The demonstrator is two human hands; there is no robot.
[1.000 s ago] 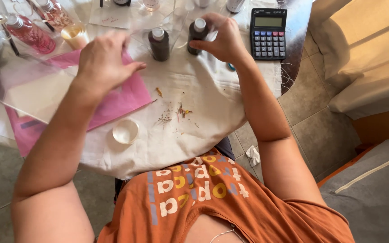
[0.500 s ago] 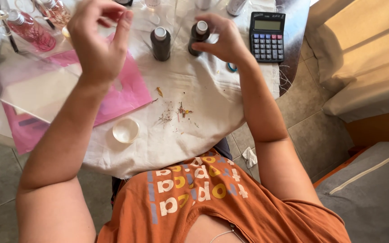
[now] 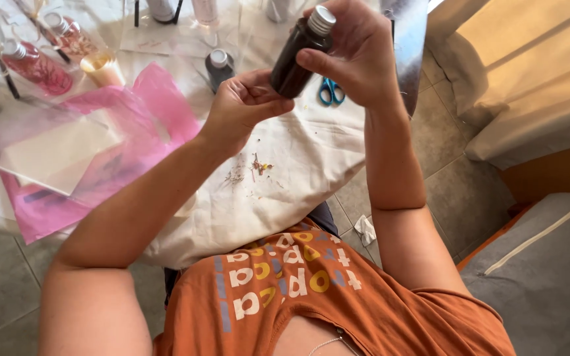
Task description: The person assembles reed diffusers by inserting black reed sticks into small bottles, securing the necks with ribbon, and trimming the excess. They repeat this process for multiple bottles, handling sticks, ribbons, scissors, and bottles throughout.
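Note:
A small dark brown bottle with a silver cap is lifted above the table, tilted, held between both hands. My right hand wraps its upper part near the cap. My left hand grips its lower end from below. Beneath the hands lies a white cloth with scattered dried flower bits. A second dark bottle with a silver cap stands on the table just beyond my left hand.
Blue-handled scissors lie on the cloth under my right hand. A pink plastic sheet and clear sheet lie at left, with pink-filled bottles and a yellow tape roll behind. Grey cushion at right.
My right hand has lifted the dark bottle off the table toward me. My left hand has come across from the pink sheet and taken its lower end.

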